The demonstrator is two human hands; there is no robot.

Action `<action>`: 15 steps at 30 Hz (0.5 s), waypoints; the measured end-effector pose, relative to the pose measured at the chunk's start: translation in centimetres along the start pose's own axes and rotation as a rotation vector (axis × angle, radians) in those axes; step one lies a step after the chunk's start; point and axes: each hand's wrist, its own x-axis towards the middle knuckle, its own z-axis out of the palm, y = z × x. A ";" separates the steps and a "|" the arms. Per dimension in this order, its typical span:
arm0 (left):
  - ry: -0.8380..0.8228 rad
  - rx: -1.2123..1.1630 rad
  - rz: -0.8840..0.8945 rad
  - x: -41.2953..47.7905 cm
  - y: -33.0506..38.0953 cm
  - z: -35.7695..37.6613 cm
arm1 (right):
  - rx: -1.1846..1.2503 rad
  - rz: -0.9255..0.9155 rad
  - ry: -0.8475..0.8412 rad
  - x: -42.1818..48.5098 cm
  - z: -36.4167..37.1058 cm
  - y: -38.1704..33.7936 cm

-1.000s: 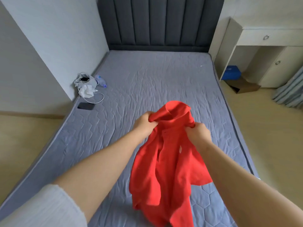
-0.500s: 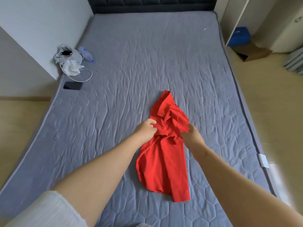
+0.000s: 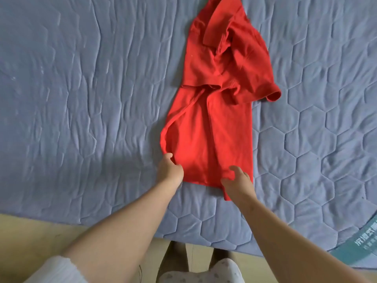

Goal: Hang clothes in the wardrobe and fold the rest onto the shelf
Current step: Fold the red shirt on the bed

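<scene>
Head view. A red shirt (image 3: 214, 123) lies flat on a quilted grey mattress (image 3: 81, 99), its hem at the hands and its collar (image 3: 216, 23) farthest beyond them. The left hand (image 3: 170, 169) pinches the hem's left corner with curled fingers. The right hand (image 3: 238, 180) rests curved over the hem's right part; whether it grips cannot be told. Bare quilt extends outward of each hand. The mattress edge runs behind both wrists, with floor (image 3: 30, 231) below it.
</scene>
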 end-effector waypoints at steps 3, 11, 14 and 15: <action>0.095 -0.151 -0.137 2.6 -2.4 1.6 | -0.017 0.040 0.015 2.1 2.4 1.5; -0.155 -0.547 -0.215 4.3 -3.7 1.4 | -0.060 -0.025 0.210 4.6 3.3 3.8; -0.148 -0.695 -0.236 3.3 -3.8 0.1 | 0.211 0.055 0.254 4.2 1.2 4.8; -0.123 -0.718 -0.248 3.0 -4.0 -0.4 | 0.305 0.088 0.276 3.8 0.5 5.1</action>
